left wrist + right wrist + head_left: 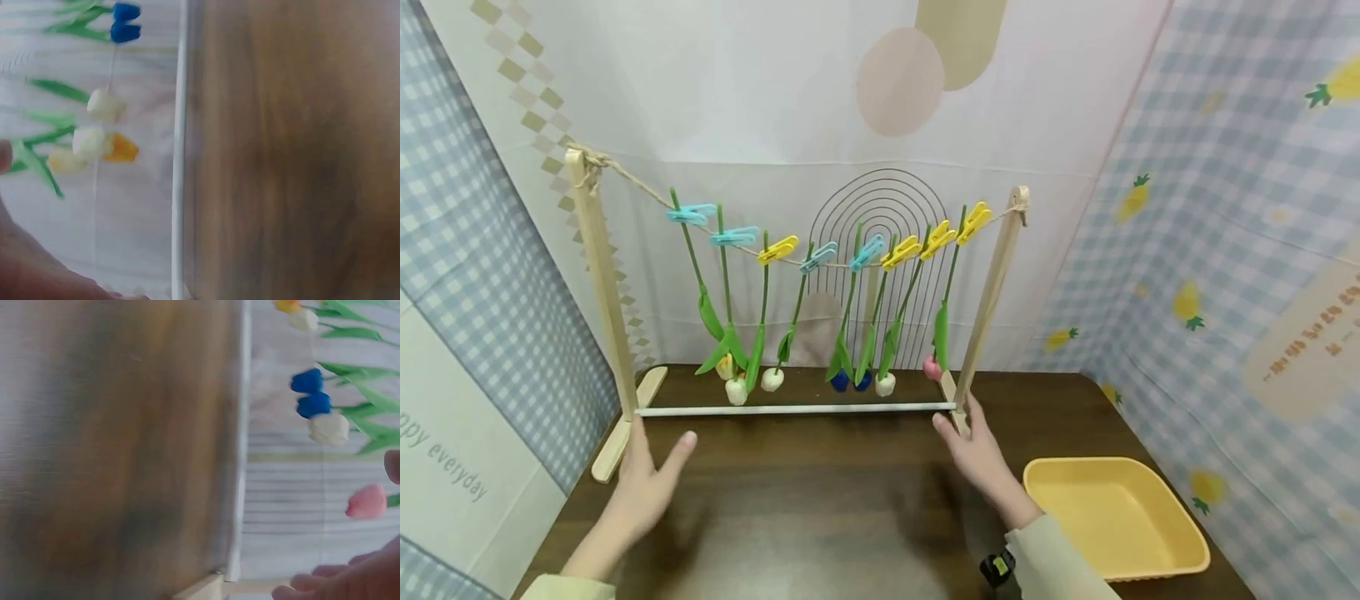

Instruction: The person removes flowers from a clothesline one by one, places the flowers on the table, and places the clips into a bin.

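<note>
A wooden drying rack [602, 283] stands on the table, with a twine line [640, 183] sagging between its posts and a white rod [797, 409] joining them low down. Several artificial tulips hang head down from blue clothespins [692, 213] and yellow clothespins [975, 223], among them a pink tulip [367, 502], a blue tulip [312, 405] and a white tulip [737, 391]. My left hand [638, 492] is at the foot of the left post, thumb spread away. Beside the right post's foot is my right hand [977, 454], fingers extended and thumb apart.
A yellow plastic basket [1116, 464] sits at the table's right side. Near the right sleeve lies a small black object [997, 568] with a yellow-green patch. Patterned cloth hangs behind the rack and along both sides of the dark wooden table [820, 500].
</note>
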Motion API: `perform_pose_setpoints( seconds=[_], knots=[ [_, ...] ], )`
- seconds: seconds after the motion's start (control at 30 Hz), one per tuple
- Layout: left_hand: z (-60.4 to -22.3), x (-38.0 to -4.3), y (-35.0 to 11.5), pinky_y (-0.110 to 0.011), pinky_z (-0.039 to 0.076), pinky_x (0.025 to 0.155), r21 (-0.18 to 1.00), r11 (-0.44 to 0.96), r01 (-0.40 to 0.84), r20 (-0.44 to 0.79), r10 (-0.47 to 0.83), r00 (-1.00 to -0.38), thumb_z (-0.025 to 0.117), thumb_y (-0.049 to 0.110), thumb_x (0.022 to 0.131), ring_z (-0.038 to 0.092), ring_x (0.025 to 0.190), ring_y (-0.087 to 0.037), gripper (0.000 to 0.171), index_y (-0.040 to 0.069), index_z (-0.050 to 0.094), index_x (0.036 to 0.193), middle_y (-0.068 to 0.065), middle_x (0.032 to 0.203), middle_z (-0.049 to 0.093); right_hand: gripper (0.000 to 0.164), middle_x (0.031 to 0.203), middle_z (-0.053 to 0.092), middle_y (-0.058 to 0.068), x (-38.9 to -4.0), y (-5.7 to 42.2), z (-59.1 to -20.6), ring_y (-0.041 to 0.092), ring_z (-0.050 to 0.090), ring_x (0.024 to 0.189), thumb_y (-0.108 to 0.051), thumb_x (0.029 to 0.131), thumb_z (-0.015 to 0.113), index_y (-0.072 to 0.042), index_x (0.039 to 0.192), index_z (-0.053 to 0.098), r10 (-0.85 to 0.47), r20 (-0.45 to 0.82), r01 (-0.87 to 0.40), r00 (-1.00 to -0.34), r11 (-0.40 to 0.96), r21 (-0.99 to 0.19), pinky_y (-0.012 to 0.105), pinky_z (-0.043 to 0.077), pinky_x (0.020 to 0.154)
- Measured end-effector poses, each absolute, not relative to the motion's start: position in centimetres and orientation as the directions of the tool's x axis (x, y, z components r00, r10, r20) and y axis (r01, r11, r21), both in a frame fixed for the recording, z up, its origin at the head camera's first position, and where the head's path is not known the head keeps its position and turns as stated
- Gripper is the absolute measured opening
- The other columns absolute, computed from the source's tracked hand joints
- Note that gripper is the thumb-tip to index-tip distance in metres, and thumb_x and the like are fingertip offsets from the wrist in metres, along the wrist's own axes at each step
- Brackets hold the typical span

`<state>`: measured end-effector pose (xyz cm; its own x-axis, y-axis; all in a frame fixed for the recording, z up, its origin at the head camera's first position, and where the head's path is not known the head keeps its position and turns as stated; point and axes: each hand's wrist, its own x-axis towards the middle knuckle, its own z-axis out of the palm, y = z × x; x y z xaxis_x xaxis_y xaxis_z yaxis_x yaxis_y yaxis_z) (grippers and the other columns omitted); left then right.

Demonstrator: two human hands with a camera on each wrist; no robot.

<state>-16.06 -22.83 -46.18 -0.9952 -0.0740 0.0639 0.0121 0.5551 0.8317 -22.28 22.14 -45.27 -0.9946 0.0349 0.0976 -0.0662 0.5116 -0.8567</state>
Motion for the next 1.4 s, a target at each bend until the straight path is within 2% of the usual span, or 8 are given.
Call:
perform_pose_setpoints(
  seconds=[0.13, 0.27, 0.57, 0.77, 0.93, 1.17, 1.3, 1.4],
  knots=[
    [-45.4, -17.6, -24.5, -0.066, -0.006, 0.106, 0.898, 0.44, -0.026, 0.039, -0.137, -0.99, 0.036, 0.052, 0.1, -0.023, 0.136, -0.048, 0.094, 0.008, -0.036, 0.142, -0.027, 0.149, -0.031, 0.09, 0.155, 0.022, 0.02, -23.9, 22.1, -43.8, 0.036, 0.022, 0.141, -0.051, 0.092, 0.06, -0.01, 0.155, 0.01, 0.084, 0.129, -0.081, -0.988, 0.43, -0.899, 0.053, 0.024, 0.111],
    [-44.8, -19.0, -25.3, -0.063, 0.0, 0.109, 0.934, 0.352, -0.056, 0.027, -0.226, -0.974, 0.039, 0.056, 0.098, -0.014, 0.139, -0.045, 0.097, 0.009, -0.032, 0.145, -0.025, 0.153, -0.023, 0.092, 0.156, 0.017, 0.021, -25.4, 21.8, -42.3, 0.035, 0.018, 0.143, -0.051, 0.093, 0.058, -0.009, 0.155, 0.005, 0.169, 0.141, -0.071, -0.975, 0.366, -0.928, 0.049, 0.024, 0.112],
    [-43.7, -22.4, -26.3, -0.052, 0.002, 0.114, 0.965, 0.259, -0.053, 0.043, -0.352, -0.935, 0.045, 0.059, 0.094, -0.01, 0.143, -0.034, 0.099, 0.016, -0.024, 0.15, -0.016, 0.157, -0.018, 0.09, 0.158, 0.014, 0.012, -28.8, 22.1, -40.5, 0.028, 0.016, 0.144, -0.047, 0.092, 0.062, -0.014, 0.156, 0.007, 0.297, 0.168, -0.077, -0.94, 0.296, -0.952, 0.043, 0.023, 0.113],
    [-42.8, -23.8, -27.6, -0.055, -0.002, 0.113, 0.966, 0.258, 0.037, 0.112, -0.28, -0.953, 0.046, 0.056, 0.095, -0.016, 0.142, -0.03, 0.095, 0.024, -0.024, 0.15, -0.009, 0.157, -0.023, 0.08, 0.151, 0.031, 0.011, -30.2, 22.4, -40.6, 0.027, 0.028, 0.139, -0.041, 0.093, 0.062, -0.016, 0.154, 0.018, 0.243, 0.258, -0.169, -0.935, 0.333, -0.928, 0.047, 0.029, 0.109],
    [-42.7, -24.4, -28.7, -0.062, 0.013, 0.109, 0.937, 0.321, 0.138, 0.214, -0.215, -0.953, 0.05, 0.046, 0.097, 0.005, 0.143, -0.04, 0.083, 0.022, -0.004, 0.156, -0.019, 0.159, 0.002, 0.057, 0.136, 0.046, 0.016, -30.8, 22.5, -40.8, 0.03, 0.042, 0.129, -0.031, 0.097, 0.059, -0.012, 0.145, 0.034, 0.213, 0.288, -0.189, -0.934, 0.391, -0.901, 0.05, 0.039, 0.101],
    [-42.6, -24.8, -29.4, -0.065, 0.026, 0.101, 0.903, 0.42, 0.091, 0.21, -0.245, -0.947, 0.044, 0.047, 0.099, 0.024, 0.135, -0.05, 0.076, 0.008, 0.01, 0.154, -0.029, 0.15, 0.023, 0.034, 0.125, 0.056, 0.021, -31.7, 23.8, -40.6, 0.035, 0.056, 0.115, -0.024, 0.103, 0.047, -0.005, 0.131, 0.05, 0.222, 0.33, -0.157, -0.917, 0.56, -0.813, 0.049, 0.051, 0.087],
    [-42.3, -25.1, -29.8, -0.054, 0.043, 0.08, 0.863, 0.498, 0.08, 0.242, -0.269, -0.932, 0.039, 0.044, 0.101, 0.043, 0.114, -0.047, 0.06, 0.002, 0.033, 0.143, -0.032, 0.133, 0.04, 0.028, 0.113, 0.061, 0.024, -31.7, 24.2, -40.3, 0.038, 0.063, 0.1, -0.022, 0.103, 0.045, -0.001, 0.121, 0.053, 0.195, 0.323, -0.116, -0.926, 0.667, -0.736, 0.048, 0.054, 0.075],
    [-42.1, -25.3, -30.1, -0.04, 0.042, 0.065, 0.831, 0.554, 0.047, 0.261, -0.314, -0.913, 0.036, 0.041, 0.102, 0.046, 0.093, -0.037, 0.049, -0.004, 0.047, 0.12, -0.027, 0.113, 0.045, 0.024, 0.103, 0.062, 0.025, -31.6, 24.2, -39.9, 0.038, 0.065, 0.087, -0.018, 0.102, 0.047, 0.002, 0.114, 0.053, 0.168, 0.316, -0.1, -0.934, 0.725, -0.681, 0.046, 0.055, 0.066]
  ],
)
